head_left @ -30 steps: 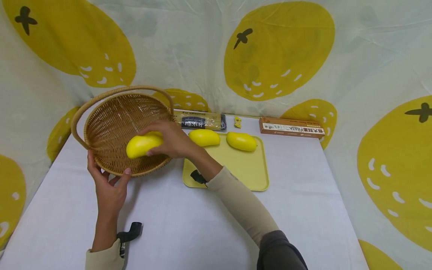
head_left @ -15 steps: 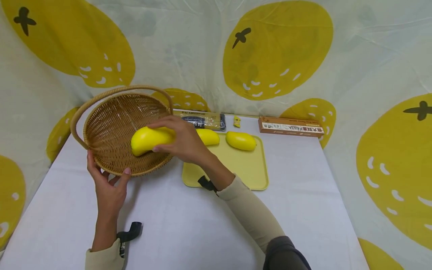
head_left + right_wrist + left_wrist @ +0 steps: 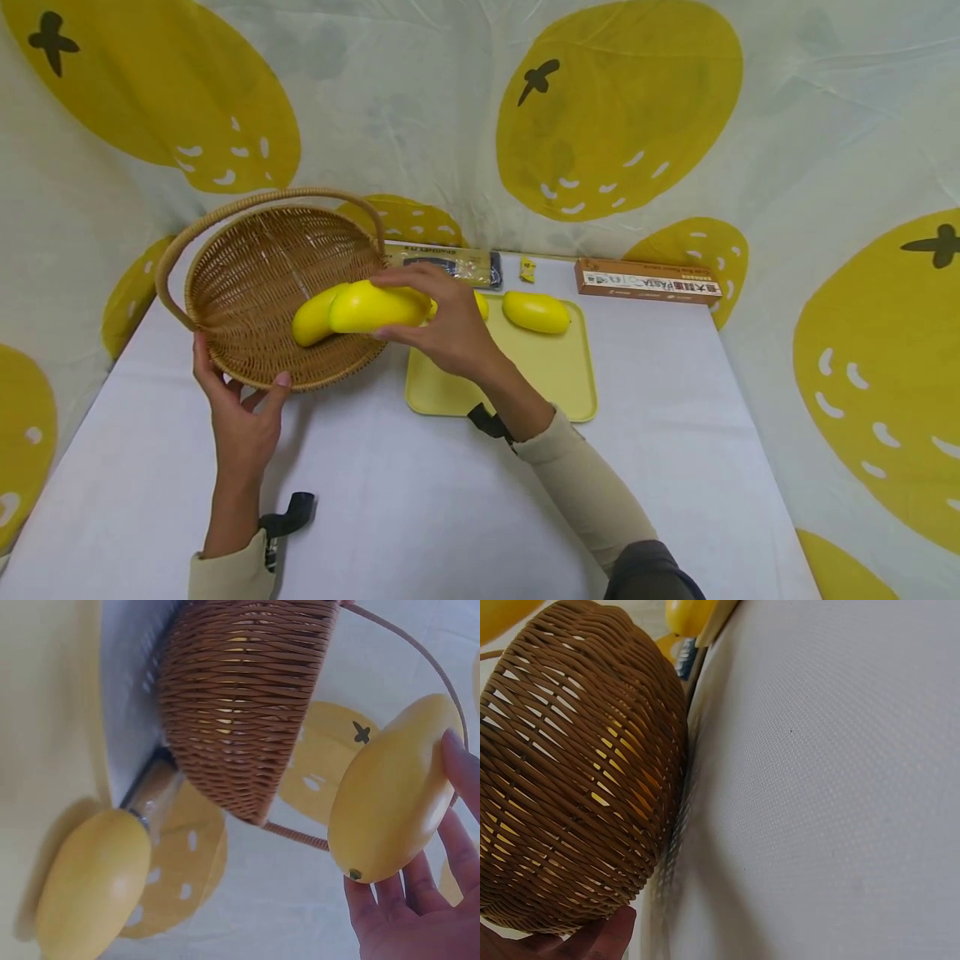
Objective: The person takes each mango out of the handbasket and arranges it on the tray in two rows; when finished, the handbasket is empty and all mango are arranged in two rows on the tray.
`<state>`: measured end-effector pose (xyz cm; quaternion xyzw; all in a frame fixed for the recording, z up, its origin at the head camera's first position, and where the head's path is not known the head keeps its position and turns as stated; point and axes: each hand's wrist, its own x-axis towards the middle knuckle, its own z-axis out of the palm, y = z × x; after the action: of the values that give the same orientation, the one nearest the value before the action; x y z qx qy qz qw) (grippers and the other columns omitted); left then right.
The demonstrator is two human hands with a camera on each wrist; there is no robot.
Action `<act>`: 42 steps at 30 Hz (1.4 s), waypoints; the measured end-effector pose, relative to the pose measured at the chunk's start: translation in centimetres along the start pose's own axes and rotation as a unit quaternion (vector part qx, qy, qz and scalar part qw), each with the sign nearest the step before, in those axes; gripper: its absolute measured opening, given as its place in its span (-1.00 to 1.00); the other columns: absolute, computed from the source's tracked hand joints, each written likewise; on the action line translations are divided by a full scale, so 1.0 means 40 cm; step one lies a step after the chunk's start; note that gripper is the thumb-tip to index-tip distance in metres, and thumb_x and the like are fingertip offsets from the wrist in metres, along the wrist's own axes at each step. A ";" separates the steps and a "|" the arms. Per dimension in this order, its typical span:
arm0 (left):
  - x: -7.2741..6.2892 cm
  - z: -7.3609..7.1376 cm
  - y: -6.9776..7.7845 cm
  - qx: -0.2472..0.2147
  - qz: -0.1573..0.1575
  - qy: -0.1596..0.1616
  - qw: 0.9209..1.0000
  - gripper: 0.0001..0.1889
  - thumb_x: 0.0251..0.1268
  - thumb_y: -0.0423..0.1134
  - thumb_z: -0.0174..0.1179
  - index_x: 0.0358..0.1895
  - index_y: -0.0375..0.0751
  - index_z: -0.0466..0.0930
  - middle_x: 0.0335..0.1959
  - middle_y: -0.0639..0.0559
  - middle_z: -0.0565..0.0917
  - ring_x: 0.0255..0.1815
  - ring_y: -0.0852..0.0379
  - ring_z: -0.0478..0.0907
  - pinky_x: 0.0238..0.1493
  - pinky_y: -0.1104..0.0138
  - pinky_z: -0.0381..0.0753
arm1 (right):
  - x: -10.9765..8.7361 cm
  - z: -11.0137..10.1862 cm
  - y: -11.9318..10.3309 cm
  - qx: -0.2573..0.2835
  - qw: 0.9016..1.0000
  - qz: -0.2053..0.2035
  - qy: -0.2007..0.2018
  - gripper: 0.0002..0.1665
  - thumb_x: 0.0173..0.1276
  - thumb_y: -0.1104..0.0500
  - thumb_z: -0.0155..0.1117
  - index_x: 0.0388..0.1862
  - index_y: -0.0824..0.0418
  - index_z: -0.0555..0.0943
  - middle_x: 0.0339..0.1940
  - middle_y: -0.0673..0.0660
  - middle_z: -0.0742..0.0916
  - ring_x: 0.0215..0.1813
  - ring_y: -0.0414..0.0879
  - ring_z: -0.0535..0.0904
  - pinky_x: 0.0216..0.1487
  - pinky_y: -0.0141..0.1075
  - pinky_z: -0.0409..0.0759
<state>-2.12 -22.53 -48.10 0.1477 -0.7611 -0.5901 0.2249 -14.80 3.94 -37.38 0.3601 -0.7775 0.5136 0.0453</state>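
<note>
My left hand [image 3: 243, 421] grips the near left edge of a wicker basket [image 3: 247, 267], which tips its opening toward me. A yellow mango [image 3: 315, 321] lies inside, partly hidden behind another mango [image 3: 375, 307]. That second one is in my right hand [image 3: 450, 325], between thumb and fingers, at the basket's right side. From the right wrist, the held mango [image 3: 397, 787] appears apart from the wicker. Two more sit on the pale yellow tray [image 3: 502, 387]: a fully visible mango [image 3: 536, 312], and a mango [image 3: 482, 305] mostly covered by my right hand.
Behind the tray lies a spaghetti packet [image 3: 472, 268], beside a small yellow wrapped piece [image 3: 527, 269]. A brown pasta box [image 3: 648, 281] stands at the back right. White cloth [image 3: 420, 508] covers the table, and a fruit-printed curtain [image 3: 450, 108] hangs behind it.
My right hand has moved rightward with its mango, from over the basket's middle to its right edge. The mango inside the basket has come into view. My left hand and the basket stay put.
</note>
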 end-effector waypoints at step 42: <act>-0.003 0.002 0.011 0.010 -0.007 0.000 1.000 0.18 0.35 -0.33 0.39 0.74 0.34 -0.33 0.72 0.14 0.03 0.55 -0.23 0.34 0.20 0.51 0.56 | -0.174 -0.060 0.141 -0.081 0.966 0.239 -0.054 -0.39 0.17 0.08 0.72 0.23 0.00 0.76 0.19 -0.02 0.79 0.30 -0.07 0.64 0.46 -0.10 0.55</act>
<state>-2.04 -22.30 -47.72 0.1555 -0.7657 -0.5844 0.2190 -13.81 10.71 -43.63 0.1858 -0.8815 0.4243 -0.0915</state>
